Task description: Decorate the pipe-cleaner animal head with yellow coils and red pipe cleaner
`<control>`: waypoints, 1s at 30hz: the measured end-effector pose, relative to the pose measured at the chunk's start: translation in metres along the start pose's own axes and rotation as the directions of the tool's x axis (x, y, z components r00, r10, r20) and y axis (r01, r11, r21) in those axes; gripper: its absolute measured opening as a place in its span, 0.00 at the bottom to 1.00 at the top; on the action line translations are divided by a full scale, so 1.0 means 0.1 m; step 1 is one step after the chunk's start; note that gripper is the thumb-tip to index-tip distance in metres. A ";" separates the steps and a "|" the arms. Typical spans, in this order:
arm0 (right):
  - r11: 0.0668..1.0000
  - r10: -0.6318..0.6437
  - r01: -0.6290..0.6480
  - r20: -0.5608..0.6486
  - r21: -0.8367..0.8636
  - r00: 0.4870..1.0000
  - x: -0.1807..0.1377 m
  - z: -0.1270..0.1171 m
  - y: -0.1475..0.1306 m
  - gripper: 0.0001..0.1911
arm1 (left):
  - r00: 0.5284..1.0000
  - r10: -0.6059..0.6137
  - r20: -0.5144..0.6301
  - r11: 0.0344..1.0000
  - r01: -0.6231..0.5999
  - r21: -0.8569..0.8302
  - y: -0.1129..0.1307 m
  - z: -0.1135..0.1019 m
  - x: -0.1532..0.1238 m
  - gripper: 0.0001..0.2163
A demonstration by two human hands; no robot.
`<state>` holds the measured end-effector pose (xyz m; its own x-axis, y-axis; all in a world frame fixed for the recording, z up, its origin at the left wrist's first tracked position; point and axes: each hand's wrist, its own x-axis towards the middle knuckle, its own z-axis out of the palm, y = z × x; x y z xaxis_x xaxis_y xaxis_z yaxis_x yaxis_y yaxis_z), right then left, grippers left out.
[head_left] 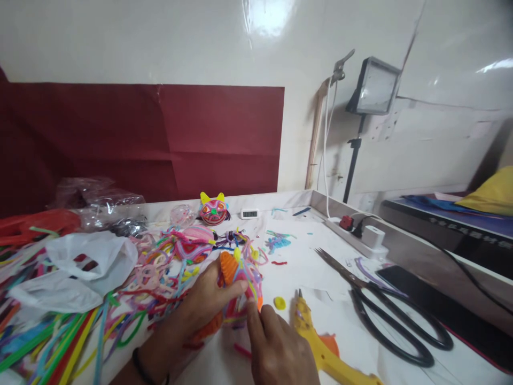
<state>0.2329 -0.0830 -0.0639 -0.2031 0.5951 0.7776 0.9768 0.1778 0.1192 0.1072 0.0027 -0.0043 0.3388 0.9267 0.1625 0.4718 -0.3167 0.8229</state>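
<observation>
My left hand (pixel 208 297) is closed round a colourful pipe-cleaner craft (pixel 248 278) with an orange fuzzy ear-like part and pink, yellow and purple strips. Against its front, the fingers of my right hand (pixel 276 342) are pinched together; a bit of red shows at the fingertips, but what they hold is mostly hidden. Just right of my right hand lies a yellow hot glue gun (pixel 316 342), nozzle pointing away. A small yellow piece (pixel 279 303) rests between the craft and the glue gun.
Large black-handled scissors (pixel 377 305) and a black phone-like slab (pixel 441 315) lie at the right, near a power strip (pixel 360 240). Pipe cleaners (pixel 60 347) and a white plastic bag (pixel 88 262) heap on the left. Behind stand a finished-looking mask-like craft (pixel 214 209) and a small digital clock (pixel 249 214).
</observation>
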 end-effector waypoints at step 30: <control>0.998 0.035 -0.040 -0.136 -0.038 0.990 -0.24 0.08 0.02 0.16 | 0.998 -0.051 0.020 0.999 0.051 -0.011 0.02 0.01 0.01 0.12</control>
<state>0.2387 -0.0909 -0.0867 -0.1583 0.4889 0.8578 0.9860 0.1237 0.1114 0.1094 0.0024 -0.0031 0.3309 0.9373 0.1092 0.4792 -0.2666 0.8362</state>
